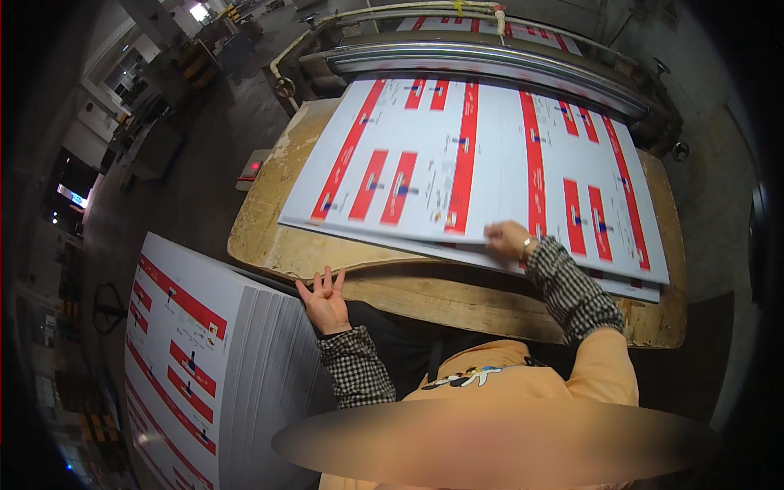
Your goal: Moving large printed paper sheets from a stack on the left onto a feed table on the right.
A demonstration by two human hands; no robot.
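A large white printed sheet [498, 155] with red strips lies on the worn wooden table [269, 208], its far edge at a steel roller [457, 61]. Another sheet [633, 287] shows beneath it, sticking out along the near edge. My right hand [508, 241] has its fingers closed on the upper sheet's near edge, a little right of the middle. My left hand [327, 302] is open, fingers spread, at the table's near left edge and beside a tall stack of similar printed sheets [188, 343]. Nothing is held in it.
The roller machine's frame [653, 110] spans the table's far end, with a handwheel [681, 151] at its right. Left of the table sits a small box with a lit red light [255, 166]. Machinery [155, 151] stands farther left, and a wall [714, 73] rises on the right.
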